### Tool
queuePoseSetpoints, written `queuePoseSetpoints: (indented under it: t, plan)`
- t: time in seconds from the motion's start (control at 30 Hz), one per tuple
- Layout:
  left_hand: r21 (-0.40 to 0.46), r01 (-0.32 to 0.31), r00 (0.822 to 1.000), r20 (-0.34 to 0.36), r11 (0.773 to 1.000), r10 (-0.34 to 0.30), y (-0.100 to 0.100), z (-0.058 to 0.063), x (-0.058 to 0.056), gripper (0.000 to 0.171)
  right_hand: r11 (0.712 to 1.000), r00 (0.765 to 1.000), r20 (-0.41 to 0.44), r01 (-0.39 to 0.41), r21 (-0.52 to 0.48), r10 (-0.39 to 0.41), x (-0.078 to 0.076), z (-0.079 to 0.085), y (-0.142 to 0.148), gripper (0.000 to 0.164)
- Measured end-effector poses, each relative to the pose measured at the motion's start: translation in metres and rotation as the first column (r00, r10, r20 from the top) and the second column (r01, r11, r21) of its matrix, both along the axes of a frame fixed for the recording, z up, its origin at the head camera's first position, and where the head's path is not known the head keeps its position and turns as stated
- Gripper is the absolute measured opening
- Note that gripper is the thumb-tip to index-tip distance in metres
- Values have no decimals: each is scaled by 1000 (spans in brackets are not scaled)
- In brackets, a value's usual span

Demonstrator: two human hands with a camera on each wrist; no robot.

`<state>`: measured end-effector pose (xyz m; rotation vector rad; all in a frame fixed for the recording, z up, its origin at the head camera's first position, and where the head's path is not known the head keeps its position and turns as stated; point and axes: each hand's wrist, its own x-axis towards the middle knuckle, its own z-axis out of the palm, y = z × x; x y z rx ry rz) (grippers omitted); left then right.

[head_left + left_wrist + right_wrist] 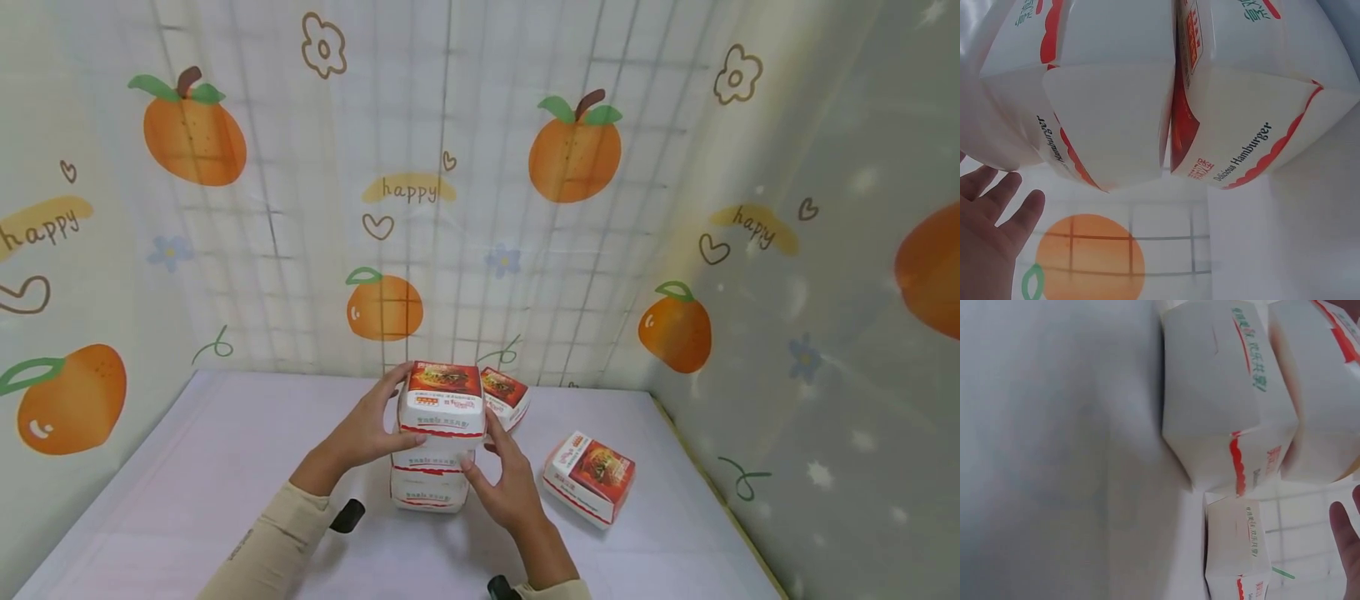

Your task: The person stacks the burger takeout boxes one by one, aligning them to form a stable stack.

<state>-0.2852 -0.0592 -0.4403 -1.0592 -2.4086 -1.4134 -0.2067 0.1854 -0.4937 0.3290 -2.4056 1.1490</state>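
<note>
Three white-and-red hamburger boxes stand stacked: a top box (442, 400) with a burger picture on its lid, a middle box (427, 455) and a bottom box (429, 492). My left hand (363, 429) holds the top box at its left side, thumb along the lower front edge. At the right side my right hand (510, 483) holds it too, with the thumb low near the middle box. The left wrist view shows the middle box (1110, 119) directly against the bottom box (1254, 125). Parts of the fingers are hidden behind the boxes.
Another hamburger box (506, 396) sits just behind the stack to the right. A further hamburger box (590, 477) lies angled on the white table (247, 467), right of my right hand. A printed curtain (480, 250) with oranges hangs behind the table.
</note>
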Motion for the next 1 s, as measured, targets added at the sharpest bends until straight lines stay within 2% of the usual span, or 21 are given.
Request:
queuePoseSetpoints:
  t: [0.27, 0.53, 0.83, 1.0]
  plan:
    - [11, 28, 999, -16, 1000, -27, 3, -1, -3, 101, 1000, 1000, -22, -12, -7, 12, 1, -6, 3, 81]
    - [13, 32, 999, 17, 999, -32, 2, -5, -2, 100, 999, 999, 7, 48, 0, -48, 2, -7, -3, 84]
    - [44, 42, 991, 127, 998, -47, 2, -9, 3, 111, 999, 996, -85, 31, -16, -32, -1, -8, -8, 84]
    - [37, 33, 992, 122, 999, -38, 2, -9, 1, 112, 1000, 993, -122, 1, -23, -4, -1, -10, -8, 85]
